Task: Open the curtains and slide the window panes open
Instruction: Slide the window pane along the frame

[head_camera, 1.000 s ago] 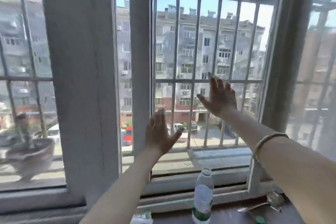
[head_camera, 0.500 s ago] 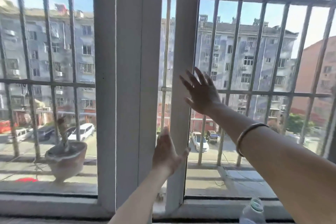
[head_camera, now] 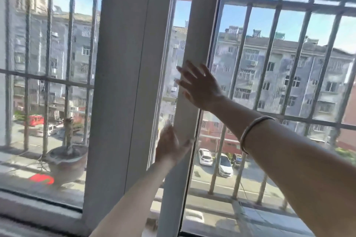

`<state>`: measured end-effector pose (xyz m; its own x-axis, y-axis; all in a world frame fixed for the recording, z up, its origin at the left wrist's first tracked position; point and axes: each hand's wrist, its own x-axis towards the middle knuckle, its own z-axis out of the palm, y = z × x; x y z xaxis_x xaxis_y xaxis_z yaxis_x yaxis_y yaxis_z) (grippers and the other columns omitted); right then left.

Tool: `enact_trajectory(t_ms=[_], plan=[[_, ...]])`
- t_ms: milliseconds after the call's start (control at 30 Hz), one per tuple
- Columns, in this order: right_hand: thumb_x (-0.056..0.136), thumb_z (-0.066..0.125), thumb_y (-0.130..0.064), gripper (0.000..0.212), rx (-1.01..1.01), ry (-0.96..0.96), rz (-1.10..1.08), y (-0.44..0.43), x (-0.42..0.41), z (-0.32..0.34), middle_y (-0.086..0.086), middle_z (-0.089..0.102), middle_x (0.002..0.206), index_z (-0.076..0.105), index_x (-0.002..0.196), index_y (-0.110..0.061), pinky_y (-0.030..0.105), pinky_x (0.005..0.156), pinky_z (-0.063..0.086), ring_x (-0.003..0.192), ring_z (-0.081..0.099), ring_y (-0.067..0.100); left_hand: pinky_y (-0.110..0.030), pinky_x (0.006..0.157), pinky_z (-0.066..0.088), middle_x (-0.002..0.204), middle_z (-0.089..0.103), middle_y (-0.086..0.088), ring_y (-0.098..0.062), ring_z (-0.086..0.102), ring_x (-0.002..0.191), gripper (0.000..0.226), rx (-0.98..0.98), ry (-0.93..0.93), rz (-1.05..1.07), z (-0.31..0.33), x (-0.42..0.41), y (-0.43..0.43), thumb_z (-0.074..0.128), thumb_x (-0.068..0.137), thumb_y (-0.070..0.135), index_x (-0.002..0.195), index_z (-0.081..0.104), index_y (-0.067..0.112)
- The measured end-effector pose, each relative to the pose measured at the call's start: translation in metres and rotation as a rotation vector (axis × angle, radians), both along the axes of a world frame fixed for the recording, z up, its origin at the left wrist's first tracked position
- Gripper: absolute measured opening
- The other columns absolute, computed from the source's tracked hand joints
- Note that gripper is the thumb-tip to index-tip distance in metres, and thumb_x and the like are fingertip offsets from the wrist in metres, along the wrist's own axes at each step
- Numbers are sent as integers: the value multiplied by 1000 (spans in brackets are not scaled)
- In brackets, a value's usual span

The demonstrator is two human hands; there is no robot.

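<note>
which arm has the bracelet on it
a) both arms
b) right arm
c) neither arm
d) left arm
b: the silver bracelet circles the right forearm behind the right hand, which is spread flat against the sliding pane's frame; the left hand and its arm, lower on the same frame, are bare.

Sunlit apartment blocks (head_camera: 285,75) behind bars (head_camera: 269,59)
</note>
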<state>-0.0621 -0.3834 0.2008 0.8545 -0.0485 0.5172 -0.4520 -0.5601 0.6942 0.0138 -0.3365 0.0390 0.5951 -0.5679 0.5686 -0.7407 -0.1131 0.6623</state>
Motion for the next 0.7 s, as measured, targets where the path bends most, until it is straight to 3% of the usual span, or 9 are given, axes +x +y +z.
enact_trajectory(t_ms=[67, 167, 233, 300, 333, 400, 567, 700], plan=[[98, 30, -34, 47, -4, -17, 36, -4, 0, -2, 0, 2, 158, 25, 143, -22, 47, 116, -3, 145, -7, 25, -37, 111, 29, 151, 25, -13, -27, 27, 137, 91, -42, 44, -30, 11, 3, -3, 55, 80, 52, 144, 5, 10], [98, 28, -32, 42, -10, -48, 63, -7, -1, -4, 1, 10, 158, 33, 139, -21, 48, 116, -1, 145, -2, 26, -37, 93, 47, 138, 46, -11, -32, 51, 118, 91, -12, 86, -66, 14, 3, -5, 55, 80, 53, 142, -1, 17], [93, 44, -32, 37, -92, -77, 86, -6, -3, -6, 2, 34, 151, 50, 129, -22, 51, 113, 18, 142, 21, 29, -40, 88, 50, 131, 53, -10, -34, 58, 108, 87, -29, 80, -69, 8, 0, -6, 56, 79, 52, 139, 2, 20], [80, 65, -31, 27, -148, -149, 114, -4, -6, -6, 3, 59, 130, 68, 105, -21, 53, 99, 43, 126, 49, 30, -41, 83, 53, 124, 57, -10, -35, 62, 99, 79, -70, 64, -63, 4, -4, -7, 58, 78, 52, 132, 9, 22], [77, 68, -29, 24, -153, -177, 137, -6, -9, -7, 4, 63, 125, 70, 99, -19, 54, 95, 46, 122, 53, 30, -41, 81, 53, 123, 57, -9, -35, 62, 97, 76, -86, 56, -63, 3, -7, -9, 59, 77, 52, 129, 11, 22], [83, 61, -27, 25, -109, -156, 132, -10, -14, -8, 7, 58, 131, 67, 105, -16, 56, 102, 38, 128, 46, 33, -38, 79, 53, 123, 54, -8, -34, 62, 95, 76, -115, 44, -74, 2, -13, -13, 60, 77, 52, 128, 13, 21], [97, 37, -29, 38, 3, -70, 17, -29, -46, -7, 6, 25, 154, 47, 131, -16, 53, 115, 5, 144, 10, 32, -30, 83, 48, 126, 52, -8, -24, 58, 99, 76, -209, 84, -197, 0, -45, -37, 62, 77, 49, 129, 16, 18], [99, 29, -33, 44, 12, -35, -136, -44, -85, -4, 1, 7, 158, 32, 141, -21, 50, 115, -2, 145, -4, 27, -44, 97, 46, 136, 43, -16, -33, 50, 118, 80, -258, 88, -321, 2, -82, -63, 65, 77, 39, 134, 16, 9]])
